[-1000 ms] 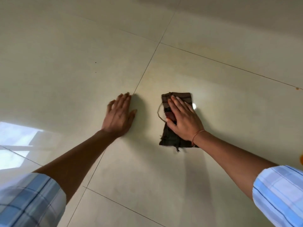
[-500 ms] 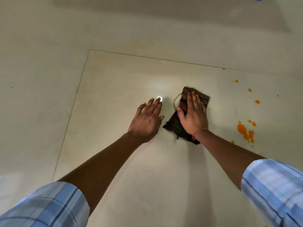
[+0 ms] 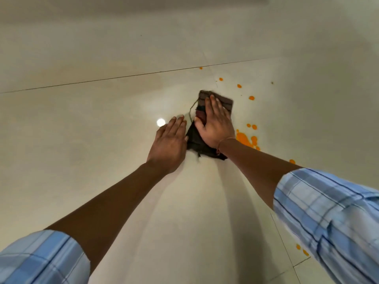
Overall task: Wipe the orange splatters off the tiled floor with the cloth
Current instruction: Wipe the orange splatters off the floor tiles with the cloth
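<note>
On the floor, mid-frame: I see the cloth (image 3: 207,128), folded, dark, lying flat on the tiled floor (image 3: 102,130).
Right hand (image 3: 215,126): spread flat on top of the cloth, palm pressing down, no pinch or clench.
Left hand (image 3: 169,144): flat on bare tile just beside the cloth's left edge, holding nothing.
Orange splatters (image 3: 245,139): largest patch just right of the cloth at the wrist; smaller drops scattered farther up and right, a few near the right sleeve (image 3: 328,222). None wiped yet, I judge.
Handling: soft, light, limp; loose thread at its edge; probably slides easily on glossy tile.
Hold: palm centred over the fold, so layers don't bunch.
</note>
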A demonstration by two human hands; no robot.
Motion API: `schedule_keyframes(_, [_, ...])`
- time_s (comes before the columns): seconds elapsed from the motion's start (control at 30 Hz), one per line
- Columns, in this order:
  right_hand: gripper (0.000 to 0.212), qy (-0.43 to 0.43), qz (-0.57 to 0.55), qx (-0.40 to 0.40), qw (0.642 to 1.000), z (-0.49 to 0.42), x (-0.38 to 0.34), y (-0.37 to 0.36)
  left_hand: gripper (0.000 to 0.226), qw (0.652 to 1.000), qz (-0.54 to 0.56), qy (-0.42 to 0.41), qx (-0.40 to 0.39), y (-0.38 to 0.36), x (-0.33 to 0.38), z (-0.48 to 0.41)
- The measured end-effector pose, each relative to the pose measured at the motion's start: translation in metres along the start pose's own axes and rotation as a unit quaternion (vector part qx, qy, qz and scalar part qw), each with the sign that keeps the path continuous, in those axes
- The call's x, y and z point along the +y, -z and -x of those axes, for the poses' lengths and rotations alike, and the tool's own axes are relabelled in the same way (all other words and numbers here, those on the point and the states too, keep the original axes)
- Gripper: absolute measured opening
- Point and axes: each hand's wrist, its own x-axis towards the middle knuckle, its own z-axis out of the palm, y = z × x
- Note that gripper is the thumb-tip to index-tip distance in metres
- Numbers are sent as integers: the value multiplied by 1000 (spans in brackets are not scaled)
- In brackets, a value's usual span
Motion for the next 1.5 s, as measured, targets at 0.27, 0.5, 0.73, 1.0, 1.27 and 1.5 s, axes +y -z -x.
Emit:
schedule_keyframes(0.27, [79, -49, 14, -10, 999, 6, 56, 10, 58, 998, -59, 9, -15, -30, 51, -33])
schedule_keyframes(0.5, [80, -159, -13, 14, 987, 47, 87, 10, 57, 996, -84, 20, -29, -33, 53, -34])
schedule_keyframes(0.73, [81, -169, -23, 15, 985, 97, 81, 5, 58, 995, -91, 19, -38, -35, 55, -34])
schedule_keyframes(1.0, [84, -137, -24, -10, 990, 158, 84, 2, 58, 995, -97, 15, -33, -37, 53, -35])
schedule_keyframes(1.27, [87, -107, -20, -14, 994, 169, 71, 1, 55, 995, -100, -1, -15, -42, 50, -35])
schedule_keyframes(1.5, [87, -141, -17, -16, 990, 154, 99, 5, 56, 996, -92, -5, -18, -40, 49, -35])
